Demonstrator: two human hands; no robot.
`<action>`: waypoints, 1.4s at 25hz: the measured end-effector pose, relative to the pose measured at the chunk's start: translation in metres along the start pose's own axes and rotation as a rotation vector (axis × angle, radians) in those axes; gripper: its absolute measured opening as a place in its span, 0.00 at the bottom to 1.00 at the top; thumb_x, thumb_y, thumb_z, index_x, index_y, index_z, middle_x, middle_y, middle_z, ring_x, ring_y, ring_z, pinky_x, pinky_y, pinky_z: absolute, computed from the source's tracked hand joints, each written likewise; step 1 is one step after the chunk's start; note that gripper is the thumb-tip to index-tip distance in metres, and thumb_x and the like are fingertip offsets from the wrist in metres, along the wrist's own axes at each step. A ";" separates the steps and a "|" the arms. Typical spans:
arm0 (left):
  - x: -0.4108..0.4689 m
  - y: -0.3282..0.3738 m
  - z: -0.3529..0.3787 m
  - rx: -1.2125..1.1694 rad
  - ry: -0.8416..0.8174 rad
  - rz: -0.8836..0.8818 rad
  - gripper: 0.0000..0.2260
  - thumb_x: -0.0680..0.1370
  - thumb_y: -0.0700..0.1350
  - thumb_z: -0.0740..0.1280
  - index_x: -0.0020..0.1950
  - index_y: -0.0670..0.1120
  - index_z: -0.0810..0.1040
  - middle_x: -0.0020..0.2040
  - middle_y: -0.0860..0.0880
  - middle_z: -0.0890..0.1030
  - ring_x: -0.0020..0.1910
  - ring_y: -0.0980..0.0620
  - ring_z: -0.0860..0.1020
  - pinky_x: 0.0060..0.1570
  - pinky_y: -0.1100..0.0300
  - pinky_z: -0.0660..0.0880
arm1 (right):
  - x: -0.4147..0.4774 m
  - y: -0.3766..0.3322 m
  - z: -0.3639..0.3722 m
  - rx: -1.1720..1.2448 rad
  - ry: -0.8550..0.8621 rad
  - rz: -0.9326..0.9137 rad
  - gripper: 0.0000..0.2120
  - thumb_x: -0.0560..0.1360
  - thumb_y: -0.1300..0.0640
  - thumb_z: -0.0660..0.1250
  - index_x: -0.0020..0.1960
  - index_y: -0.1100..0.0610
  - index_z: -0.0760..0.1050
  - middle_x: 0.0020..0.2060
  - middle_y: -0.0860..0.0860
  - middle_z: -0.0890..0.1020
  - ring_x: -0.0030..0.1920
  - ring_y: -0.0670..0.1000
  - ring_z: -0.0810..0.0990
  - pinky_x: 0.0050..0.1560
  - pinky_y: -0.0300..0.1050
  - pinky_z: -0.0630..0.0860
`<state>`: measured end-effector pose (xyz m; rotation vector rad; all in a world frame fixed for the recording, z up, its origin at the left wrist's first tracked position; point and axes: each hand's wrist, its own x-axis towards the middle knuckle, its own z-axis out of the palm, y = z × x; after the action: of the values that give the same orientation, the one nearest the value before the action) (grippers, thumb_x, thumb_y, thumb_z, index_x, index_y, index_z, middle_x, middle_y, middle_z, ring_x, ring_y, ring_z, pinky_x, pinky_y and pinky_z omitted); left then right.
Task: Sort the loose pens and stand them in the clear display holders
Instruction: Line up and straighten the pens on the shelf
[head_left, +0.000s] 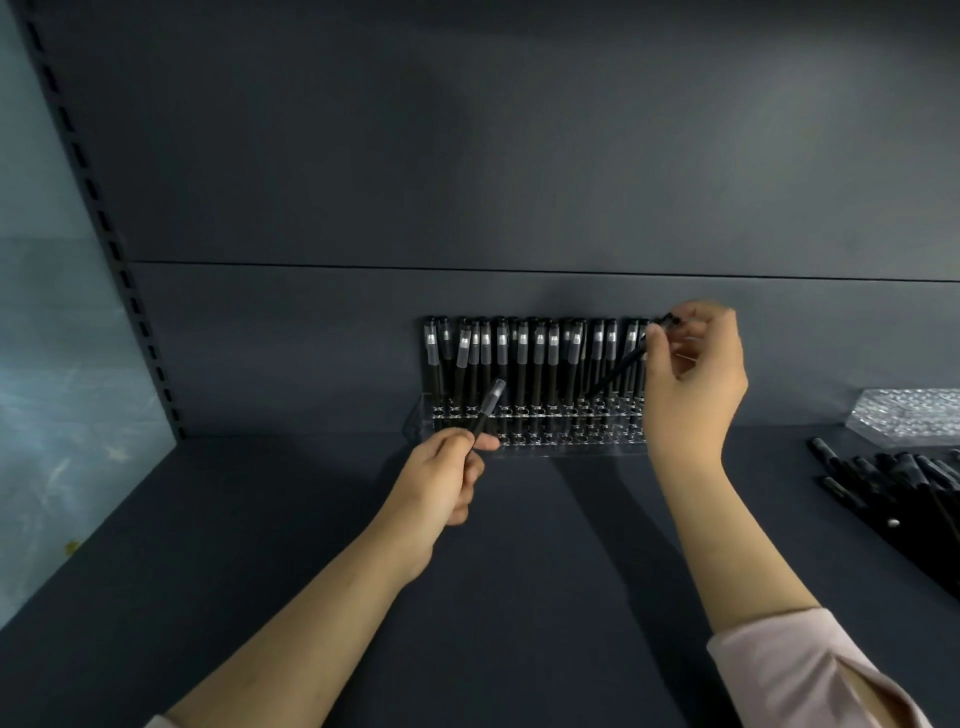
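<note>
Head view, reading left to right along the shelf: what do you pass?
Slotted shelf upright → left hand holding a pen → clear holder with its row of standing pens → right hand gripping a slanted pen → loose pens lying on the shelf.

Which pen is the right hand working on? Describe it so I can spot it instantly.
Find the clear display holder against the shelf's back wall, filled with upright black pens. At its right end, the right hand pinches the top of one pen. Unlike its upright neighbours, it slants, its lower end angled leftward across them.
</note>
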<state>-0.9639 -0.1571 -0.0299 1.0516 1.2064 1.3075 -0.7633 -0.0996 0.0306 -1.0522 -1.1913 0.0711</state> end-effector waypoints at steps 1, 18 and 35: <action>0.000 0.000 0.000 -0.015 -0.001 -0.002 0.14 0.82 0.41 0.54 0.50 0.44 0.80 0.27 0.54 0.71 0.21 0.58 0.61 0.19 0.65 0.58 | -0.002 0.000 0.001 -0.016 -0.016 -0.016 0.08 0.77 0.59 0.66 0.52 0.49 0.70 0.45 0.50 0.77 0.41 0.47 0.76 0.44 0.35 0.73; -0.006 0.000 -0.004 0.053 0.066 0.185 0.09 0.78 0.45 0.69 0.57 0.55 0.82 0.43 0.59 0.83 0.46 0.64 0.81 0.47 0.67 0.74 | 0.002 0.007 0.012 -0.231 -0.413 -0.128 0.17 0.79 0.59 0.62 0.68 0.56 0.73 0.50 0.51 0.72 0.50 0.55 0.75 0.57 0.44 0.72; 0.000 -0.005 0.015 0.284 0.092 0.453 0.06 0.78 0.44 0.70 0.53 0.54 0.82 0.47 0.56 0.86 0.53 0.59 0.81 0.52 0.66 0.76 | -0.013 -0.023 0.014 0.446 -0.803 0.333 0.08 0.75 0.65 0.68 0.52 0.58 0.75 0.40 0.53 0.84 0.42 0.49 0.82 0.42 0.41 0.80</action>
<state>-0.9480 -0.1562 -0.0335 1.5511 1.2950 1.5697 -0.7905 -0.1105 0.0365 -0.8202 -1.5908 1.0528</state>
